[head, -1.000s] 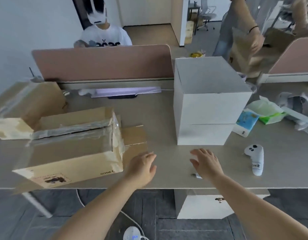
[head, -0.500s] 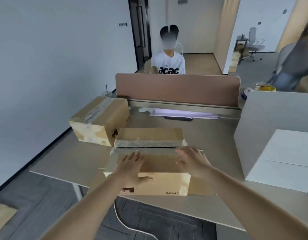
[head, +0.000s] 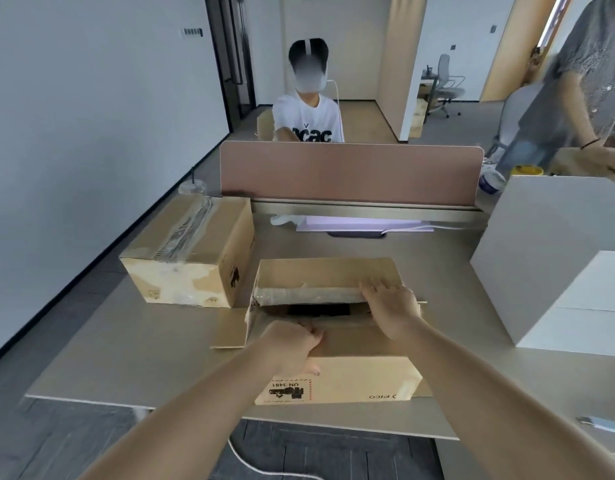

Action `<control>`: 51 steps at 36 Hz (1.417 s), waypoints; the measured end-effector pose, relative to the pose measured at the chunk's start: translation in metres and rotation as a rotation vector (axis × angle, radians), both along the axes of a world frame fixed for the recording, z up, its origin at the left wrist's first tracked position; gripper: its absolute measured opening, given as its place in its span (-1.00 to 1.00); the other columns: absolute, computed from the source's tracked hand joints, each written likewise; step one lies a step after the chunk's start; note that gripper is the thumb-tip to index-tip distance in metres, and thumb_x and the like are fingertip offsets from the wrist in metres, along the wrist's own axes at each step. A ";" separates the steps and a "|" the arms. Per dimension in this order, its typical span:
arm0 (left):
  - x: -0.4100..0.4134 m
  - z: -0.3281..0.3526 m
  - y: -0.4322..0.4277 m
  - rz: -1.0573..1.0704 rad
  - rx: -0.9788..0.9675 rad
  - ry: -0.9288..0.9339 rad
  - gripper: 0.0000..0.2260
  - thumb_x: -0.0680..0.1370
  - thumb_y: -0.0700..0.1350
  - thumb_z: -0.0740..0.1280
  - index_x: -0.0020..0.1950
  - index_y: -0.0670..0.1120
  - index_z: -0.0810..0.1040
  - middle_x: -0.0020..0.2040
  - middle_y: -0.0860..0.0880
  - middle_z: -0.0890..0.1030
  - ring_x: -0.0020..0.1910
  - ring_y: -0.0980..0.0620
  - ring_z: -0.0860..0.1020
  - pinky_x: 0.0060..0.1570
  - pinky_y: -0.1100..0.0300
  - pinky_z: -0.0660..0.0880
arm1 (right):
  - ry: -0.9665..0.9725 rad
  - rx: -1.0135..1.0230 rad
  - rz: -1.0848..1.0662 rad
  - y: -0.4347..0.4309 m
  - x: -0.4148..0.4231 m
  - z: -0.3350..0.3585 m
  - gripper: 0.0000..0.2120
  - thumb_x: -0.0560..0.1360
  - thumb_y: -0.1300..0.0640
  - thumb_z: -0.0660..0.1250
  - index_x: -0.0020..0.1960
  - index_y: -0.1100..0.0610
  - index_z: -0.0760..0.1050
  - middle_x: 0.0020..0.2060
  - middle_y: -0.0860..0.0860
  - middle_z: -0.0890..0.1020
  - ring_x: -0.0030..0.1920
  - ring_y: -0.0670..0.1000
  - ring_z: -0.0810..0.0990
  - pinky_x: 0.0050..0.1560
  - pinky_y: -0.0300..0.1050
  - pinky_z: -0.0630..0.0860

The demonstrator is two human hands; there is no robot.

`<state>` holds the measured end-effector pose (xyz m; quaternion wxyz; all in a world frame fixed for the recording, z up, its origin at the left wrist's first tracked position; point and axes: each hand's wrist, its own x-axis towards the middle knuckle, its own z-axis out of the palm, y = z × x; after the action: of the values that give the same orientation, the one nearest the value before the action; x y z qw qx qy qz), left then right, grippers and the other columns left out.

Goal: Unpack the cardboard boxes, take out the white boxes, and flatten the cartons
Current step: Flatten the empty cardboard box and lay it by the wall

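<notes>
Since half a second earlier, the two top flaps, then nearly closed under flat hands, had parted to show a dark gap; the contents could not be made out. The open carton (head: 351, 379) stood at the front edge of the desk (head: 143, 341), its printed face toward the wearer. The left hand (head: 292, 344) gripped the near flap (head: 354, 344), fingers curled over its inner edge and thumb on the front face. The right hand (head: 390, 306) lay on the taped edge of the far flap (head: 326, 271), fingers straight and slightly apart, pressing it. A sealed carton (head: 191, 251) sat just beside the open one, to the left and farther back. The white boxes (head: 558, 254) stood stacked at the right of the desk, apart from both cartons. Beyond rose a brown partition (head: 351, 171); behind it sat a person in a white T-shirt (head: 309, 123); another person (head: 583, 91) stood at far right.
</notes>
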<state>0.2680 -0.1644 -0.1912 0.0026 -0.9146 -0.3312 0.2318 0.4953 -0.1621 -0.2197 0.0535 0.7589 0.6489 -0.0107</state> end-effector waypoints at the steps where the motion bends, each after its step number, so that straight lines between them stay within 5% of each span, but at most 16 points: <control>1: 0.000 -0.002 0.002 -0.008 0.008 0.000 -0.27 0.58 0.29 0.13 0.59 -0.10 0.00 0.54 -0.15 0.19 0.40 -0.17 0.35 0.19 -0.04 0.45 | -0.022 -0.009 0.006 0.001 0.000 0.001 -0.52 0.50 0.14 0.17 0.40 -0.01 0.20 0.29 0.06 0.43 0.26 0.21 0.43 0.10 0.09 0.49; 5: -0.001 -0.003 0.002 -0.047 0.021 -0.004 -0.26 0.58 0.28 0.11 0.59 -0.13 -0.03 0.56 -0.15 0.14 0.35 -0.18 0.41 0.09 -0.01 0.51 | -0.165 -0.003 0.074 -0.001 0.000 0.009 -0.56 0.40 0.28 0.29 0.26 0.12 0.33 0.01 0.08 0.55 -0.01 0.19 0.56 -0.27 -0.03 0.48; 10: -0.005 -0.002 -0.002 -0.067 0.075 -0.051 -0.25 0.56 0.29 0.17 0.58 -0.12 0.01 0.57 -0.12 0.11 0.43 -0.13 0.32 0.26 -0.06 0.41 | -0.130 0.074 0.068 -0.008 -0.001 0.044 -0.87 0.50 0.28 0.16 -0.12 0.05 0.35 -0.23 -0.01 0.49 -0.10 0.13 0.57 -0.37 -0.20 0.28; 14: -0.009 -0.006 0.000 -0.096 0.108 -0.043 -0.25 0.54 0.34 0.14 0.59 -0.01 -0.01 0.58 -0.05 0.05 0.49 -0.05 0.24 0.32 -0.13 0.32 | -0.233 0.117 0.102 -0.019 0.001 0.072 -0.83 0.45 0.34 0.15 -0.11 0.08 0.26 -0.36 -0.04 0.36 -0.24 0.07 0.52 -0.41 -0.17 0.24; 17: -0.009 -0.007 0.001 -0.086 0.111 -0.051 -0.25 0.53 0.35 0.14 0.59 0.04 -0.04 0.59 0.01 -0.01 0.54 -0.02 0.13 0.44 -0.26 0.07 | -0.259 0.118 0.071 -0.028 0.012 0.082 -0.83 0.45 0.35 0.17 -0.09 0.10 0.30 -0.39 -0.04 0.36 -0.31 0.04 0.46 -0.45 -0.18 0.19; 22: 0.004 0.000 -0.011 -0.091 0.071 -0.092 -0.27 0.58 0.23 0.17 0.59 -0.02 -0.10 0.59 -0.03 -0.07 0.56 -0.09 0.02 0.50 -0.04 0.00 | -0.144 0.149 0.008 -0.042 0.031 0.090 -0.83 0.63 0.17 0.06 -0.12 0.08 0.35 -0.21 0.07 0.48 -0.08 0.13 0.55 -0.18 -0.06 0.40; 25: 0.015 -0.005 -0.022 -0.019 0.027 -0.115 -0.27 0.59 0.22 0.16 0.59 -0.04 -0.14 0.59 -0.05 -0.14 0.56 -0.12 -0.05 0.51 -0.09 0.03 | -0.262 0.191 -0.013 -0.049 0.046 0.091 -0.85 0.51 0.29 0.19 0.04 0.12 0.41 -0.31 -0.01 0.47 -0.22 0.07 0.52 -0.35 -0.18 0.28; 31: 0.046 -0.007 -0.041 0.092 0.037 -0.095 -0.20 0.54 0.38 -0.01 0.59 -0.06 -0.20 0.58 -0.07 -0.21 0.56 -0.14 -0.11 0.50 -0.16 -0.09 | -0.256 0.290 -0.045 -0.064 0.089 0.101 -0.75 0.51 0.29 0.18 0.15 0.11 0.45 -0.08 0.02 0.63 -0.08 0.07 0.58 -0.19 -0.14 0.37; 37: 0.074 -0.003 -0.046 0.218 0.113 -0.137 -0.47 0.65 0.16 0.01 0.58 0.12 -0.09 0.60 -0.05 -0.06 0.55 -0.15 0.03 0.47 -0.18 0.04 | -0.160 0.312 -0.132 -0.079 0.130 0.101 -0.76 0.51 0.31 0.15 0.15 0.12 0.40 -0.08 0.05 0.61 -0.13 0.09 0.57 -0.21 -0.12 0.40; 40: 0.088 0.002 -0.043 0.336 0.170 -0.129 -0.51 0.66 -0.04 0.08 0.58 0.07 0.01 0.58 -0.08 0.06 0.51 -0.19 0.13 0.43 -0.12 0.16 | -0.144 0.371 -0.142 -0.087 0.153 0.097 -0.65 0.51 0.30 0.18 0.27 0.08 0.33 0.10 0.06 0.55 -0.13 0.10 0.59 -0.24 -0.11 0.39; 43: 0.110 0.009 -0.052 0.432 0.147 -0.196 -0.55 0.67 0.08 -0.02 0.56 0.01 0.11 0.56 -0.08 0.13 0.51 -0.18 0.14 0.43 -0.10 0.19 | -0.203 0.372 -0.049 -0.096 0.174 0.093 -0.40 0.49 0.25 0.28 0.45 -0.03 0.16 0.41 0.03 0.24 0.11 0.13 0.53 -0.02 -0.04 0.47; 44: 0.120 0.012 -0.059 0.444 0.126 -0.228 -0.50 0.66 0.17 -0.07 0.56 -0.01 0.11 0.57 -0.09 0.11 0.52 -0.17 0.11 0.44 -0.11 0.16 | -0.285 0.318 0.006 -0.100 0.181 0.090 -0.37 0.48 0.21 0.31 0.46 -0.03 0.12 0.48 0.03 0.11 0.29 0.16 0.41 0.20 0.00 0.40; 46: 0.143 0.015 -0.078 0.447 0.065 -0.241 -0.34 0.59 0.33 -0.14 0.59 -0.01 -0.01 0.59 -0.11 -0.05 0.56 -0.18 -0.02 0.49 -0.16 0.03 | -0.449 0.176 0.085 -0.107 0.194 0.077 -0.36 0.52 0.10 0.25 0.51 0.01 0.05 0.54 0.06 -0.08 0.52 0.18 0.02 0.48 0.12 -0.03; 48: 0.167 0.013 -0.096 0.435 0.004 -0.233 -0.20 0.50 0.46 -0.15 0.59 0.02 -0.15 0.58 -0.10 -0.19 0.55 -0.19 -0.14 0.50 -0.19 -0.08 | -0.492 0.093 0.122 -0.113 0.204 0.062 -0.42 0.57 0.01 0.12 0.55 0.04 0.04 0.56 0.06 -0.05 0.53 0.21 -0.15 0.45 0.18 -0.32; 51: 0.197 0.005 -0.116 0.418 -0.033 -0.194 -0.05 0.40 0.56 -0.08 0.57 0.01 -0.27 0.56 -0.13 -0.29 0.53 -0.24 -0.23 0.48 -0.22 -0.15 | -0.506 -0.004 0.157 -0.123 0.210 0.041 -0.46 0.61 -0.09 -0.06 0.56 0.03 0.06 0.56 0.05 0.02 0.54 0.20 -0.13 0.48 0.18 -0.30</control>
<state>0.4651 -0.2802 -0.1867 -0.0925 -0.8439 -0.5085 0.1439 0.7052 -0.2853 -0.1782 0.2162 0.6847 0.6718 0.1821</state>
